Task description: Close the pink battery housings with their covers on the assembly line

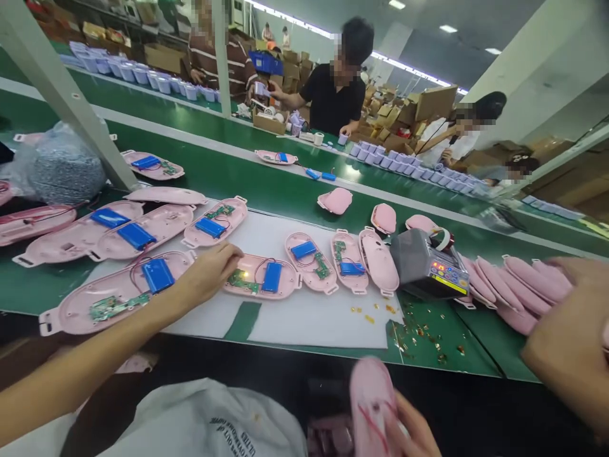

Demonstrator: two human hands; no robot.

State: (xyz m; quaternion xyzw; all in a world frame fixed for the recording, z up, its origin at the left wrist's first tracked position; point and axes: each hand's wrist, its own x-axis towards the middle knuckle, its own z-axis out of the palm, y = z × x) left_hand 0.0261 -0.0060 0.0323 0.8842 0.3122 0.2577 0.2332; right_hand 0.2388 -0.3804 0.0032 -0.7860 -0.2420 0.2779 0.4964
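One green belt (266, 212) crosses mid-frame, carrying open pink shells (297, 270) (light, stiff, thin-walled; best held by the rims). The left hand (207, 274) lies unclenched, fingertips (236, 252) on a rim beside a lit board (242, 280); the right hand (413, 431), bottom centre, grips a pink cover (372, 406) along its edge.

Pink plastic shells (71, 314), smooth, semi-gloss, blue batt packs (158, 275) in glossy film, green PCBs (242, 281) w/ shiny solder, green belt (285, 216), smooth, low sheen, white sheet (314, 324), matt, white cloth (200, 422), soft
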